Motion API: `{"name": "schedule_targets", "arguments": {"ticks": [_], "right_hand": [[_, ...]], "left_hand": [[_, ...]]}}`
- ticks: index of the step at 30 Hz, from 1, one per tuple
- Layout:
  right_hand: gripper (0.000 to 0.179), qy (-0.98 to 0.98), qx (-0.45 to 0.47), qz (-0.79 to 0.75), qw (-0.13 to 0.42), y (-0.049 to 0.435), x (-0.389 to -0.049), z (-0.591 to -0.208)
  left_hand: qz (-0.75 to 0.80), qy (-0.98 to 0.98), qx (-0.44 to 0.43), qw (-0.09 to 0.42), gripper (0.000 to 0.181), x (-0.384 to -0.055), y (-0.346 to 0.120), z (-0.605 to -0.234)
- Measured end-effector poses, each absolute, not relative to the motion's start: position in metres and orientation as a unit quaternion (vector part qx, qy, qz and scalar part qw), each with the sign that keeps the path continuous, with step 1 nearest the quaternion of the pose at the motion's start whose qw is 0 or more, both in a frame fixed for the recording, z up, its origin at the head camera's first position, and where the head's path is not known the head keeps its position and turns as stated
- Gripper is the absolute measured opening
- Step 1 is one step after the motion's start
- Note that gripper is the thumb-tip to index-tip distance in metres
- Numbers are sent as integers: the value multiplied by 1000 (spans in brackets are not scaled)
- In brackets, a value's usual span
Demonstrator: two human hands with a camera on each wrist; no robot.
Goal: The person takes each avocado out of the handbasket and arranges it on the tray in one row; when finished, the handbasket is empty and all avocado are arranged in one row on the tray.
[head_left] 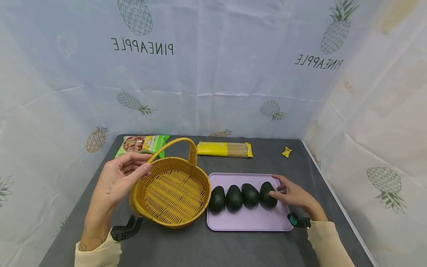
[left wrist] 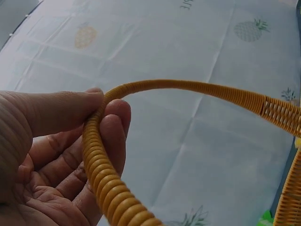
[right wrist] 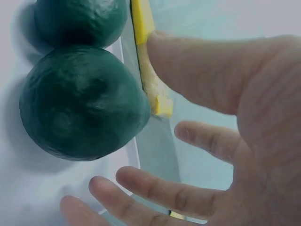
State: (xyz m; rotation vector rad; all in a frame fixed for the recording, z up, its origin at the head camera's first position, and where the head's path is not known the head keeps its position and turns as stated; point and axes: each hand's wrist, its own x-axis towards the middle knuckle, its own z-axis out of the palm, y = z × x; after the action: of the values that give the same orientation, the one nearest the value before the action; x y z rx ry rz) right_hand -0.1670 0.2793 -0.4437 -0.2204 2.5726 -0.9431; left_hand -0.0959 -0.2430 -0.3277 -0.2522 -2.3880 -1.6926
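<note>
My left hand (head_left: 116,180) pinches the handle (left wrist: 155,84) of a round, yellow woven basket (head_left: 173,193) between thumb and fingers. The basket's bowl has nothing in it and tilts slightly toward me. To its right, several dark green avocados (head_left: 234,198) lie in a row on a lilac tray (head_left: 250,222). Beside the rightmost avocado (right wrist: 82,103) is my right hand (head_left: 290,193), its thumb and fingers spread. In the right wrist view a gap shows between those fingers and the avocado.
Behind the basket lies a green snack packet (head_left: 140,144). A yellow pack of noodles (head_left: 224,149) is at the back middle, and a small yellow wrapped piece (head_left: 286,152) at the back right. Pineapple-print cloth (head_left: 227,74) walls the dark table (head_left: 173,248) on three sides.
</note>
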Motion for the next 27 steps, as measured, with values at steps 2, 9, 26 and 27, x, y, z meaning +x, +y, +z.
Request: {"name": "schedule_targets", "arguments": {"ticks": [2,9,26,27], "right_hand": [[79,922,-73,-332,184,280,-166,-441],[74,926,-44,-341,158,281,-163,-437],[61,951,-57,-295,76,268,-153,-427],[59,953,-61,-289,64,267,-152,-428]], "left_hand": [[-571,-811,-78,104,32,-94,-244,-329],[-526,-832,-78,157,26,-89,-246,-334],[-312,-863,-109,383,22,-72,-207,-341],[-308,-865,-120,377,22,-73,-202,-343]]}}
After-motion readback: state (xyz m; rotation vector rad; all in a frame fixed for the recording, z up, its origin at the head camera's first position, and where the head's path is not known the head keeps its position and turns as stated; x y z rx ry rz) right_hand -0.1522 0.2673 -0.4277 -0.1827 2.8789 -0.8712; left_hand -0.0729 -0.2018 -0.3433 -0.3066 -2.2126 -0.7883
